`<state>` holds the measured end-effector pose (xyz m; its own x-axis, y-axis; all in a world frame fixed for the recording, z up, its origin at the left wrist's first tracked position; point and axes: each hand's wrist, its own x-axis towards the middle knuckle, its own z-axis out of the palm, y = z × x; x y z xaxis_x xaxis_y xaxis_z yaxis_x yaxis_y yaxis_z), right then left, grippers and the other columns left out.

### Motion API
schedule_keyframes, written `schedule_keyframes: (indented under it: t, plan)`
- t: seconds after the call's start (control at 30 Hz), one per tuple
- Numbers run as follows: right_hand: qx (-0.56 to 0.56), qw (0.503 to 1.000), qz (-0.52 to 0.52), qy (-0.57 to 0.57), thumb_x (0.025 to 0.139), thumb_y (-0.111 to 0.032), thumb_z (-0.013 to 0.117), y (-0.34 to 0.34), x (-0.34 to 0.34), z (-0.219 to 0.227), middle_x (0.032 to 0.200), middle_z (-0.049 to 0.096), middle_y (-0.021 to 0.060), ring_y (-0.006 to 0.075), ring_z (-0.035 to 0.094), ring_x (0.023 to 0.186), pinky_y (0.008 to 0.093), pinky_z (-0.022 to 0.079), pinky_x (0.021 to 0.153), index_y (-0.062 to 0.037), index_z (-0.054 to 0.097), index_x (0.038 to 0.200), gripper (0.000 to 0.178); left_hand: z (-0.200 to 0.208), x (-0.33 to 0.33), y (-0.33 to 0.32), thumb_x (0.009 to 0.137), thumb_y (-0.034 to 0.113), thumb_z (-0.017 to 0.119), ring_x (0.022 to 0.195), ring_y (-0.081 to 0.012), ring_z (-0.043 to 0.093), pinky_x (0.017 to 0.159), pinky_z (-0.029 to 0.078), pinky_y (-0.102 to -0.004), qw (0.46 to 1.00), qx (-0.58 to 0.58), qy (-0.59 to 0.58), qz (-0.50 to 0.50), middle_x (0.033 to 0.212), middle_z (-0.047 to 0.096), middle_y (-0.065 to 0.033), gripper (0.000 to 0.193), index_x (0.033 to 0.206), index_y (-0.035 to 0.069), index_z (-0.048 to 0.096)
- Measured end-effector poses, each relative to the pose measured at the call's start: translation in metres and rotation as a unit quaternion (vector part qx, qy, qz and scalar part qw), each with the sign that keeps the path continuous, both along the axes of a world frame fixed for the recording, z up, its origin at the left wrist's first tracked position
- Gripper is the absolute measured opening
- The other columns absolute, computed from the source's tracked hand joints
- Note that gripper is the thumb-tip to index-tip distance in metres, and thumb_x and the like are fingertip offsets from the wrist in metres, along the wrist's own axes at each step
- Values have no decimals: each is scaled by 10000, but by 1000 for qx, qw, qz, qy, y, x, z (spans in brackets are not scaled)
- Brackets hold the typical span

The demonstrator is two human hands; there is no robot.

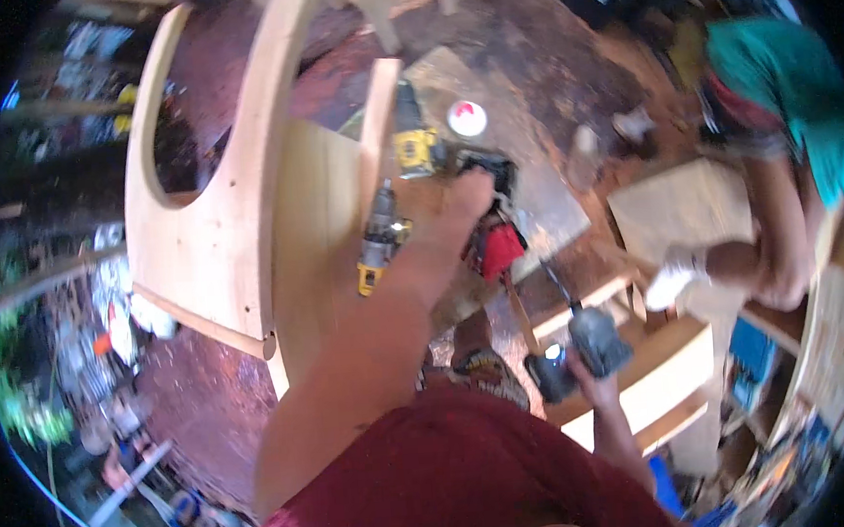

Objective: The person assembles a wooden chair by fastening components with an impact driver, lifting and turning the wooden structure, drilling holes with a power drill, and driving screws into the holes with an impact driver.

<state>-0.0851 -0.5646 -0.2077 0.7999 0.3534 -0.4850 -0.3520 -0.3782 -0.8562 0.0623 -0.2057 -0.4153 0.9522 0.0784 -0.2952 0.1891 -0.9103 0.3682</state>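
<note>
In my right hand [598,384], at the lower right, is a dark cordless drill [599,338], its long thin bit pointing up and away. My left hand [466,201] reaches forward to a black object [500,174] and a red-and-black object [498,249] on the work surface; blur hides its fingers and whether it grips either one. Close to that hand lie a yellow-and-black cordless drill [416,148] and a second yellow-and-black drill [379,249]. Beyond them sits a round white tub [467,118] with red on top.
A pale wooden furniture piece with a curved cutout [210,247] stands at the left. By the drill in my right hand is a wooden frame [679,356]. At the right a person in a green shirt [777,68] sits by a wooden board [682,211]. Reddish earth floor [193,398] surrounds the work.
</note>
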Motion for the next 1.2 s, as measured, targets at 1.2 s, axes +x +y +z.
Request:
schedule_keyframes:
  t: [1.2]
  plan:
    - [88, 995, 25, -30, 839, -79, 677, -11, -4, 2, 896, 614, 49, 155, 600, 817, 313, 502, 726, -53, 587, 1023, 207, 129, -37, -5, 903, 108, 609, 844, -177, 634, 744, 552, -305, 619, -733, 113, 257, 948, 641, -87, 240, 1128, 38, 561]
